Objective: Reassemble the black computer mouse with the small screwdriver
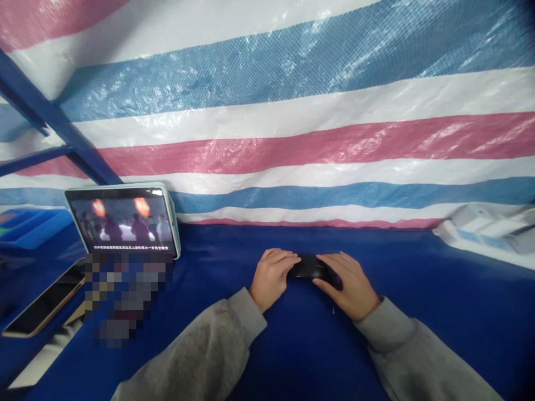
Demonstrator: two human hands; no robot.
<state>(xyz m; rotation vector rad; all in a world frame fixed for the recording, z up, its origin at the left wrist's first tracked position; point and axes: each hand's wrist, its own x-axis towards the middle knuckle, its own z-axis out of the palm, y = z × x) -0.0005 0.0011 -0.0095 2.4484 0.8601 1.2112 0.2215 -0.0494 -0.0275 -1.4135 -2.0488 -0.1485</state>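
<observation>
- Grey sleeves (200,351) come in over the near side of the blue surface (309,356), one per arm.
- Small pale streak (333,309) on the surface, just nearside of the right thumb; too small to identify.
- Right hand (349,284): on the right end of the black object (308,267), thumb along the near side, fingers over the far side. Clamped on it.
- Left hand (273,275): fingers together, tips touching the object's left end. Thumb hidden, so can't tell if it's clamped.
- Black object: between the hands, nearer the surface's far edge, long axis roughly parallel to that edge. Mostly covered; can't tell if it's resting or lifted.
- Phone (45,303): lying toward the left edge, screen up and dark, set diagonally.
- Pale strip (48,356): just nearside of the phone, also diagonal, partly covered by a pixelated patch (125,295).
- Tablet (125,220): propped near the far left corner, light case, video with subtitles on screen.
- Blue tray (37,225): left of the tablet.
- White boxes (489,225): by the far right corner.
- Blue frame (50,111): beyond the far left corner.
- Striped sheet (292,145): red, white, blue, hanging behind the far edge.
</observation>
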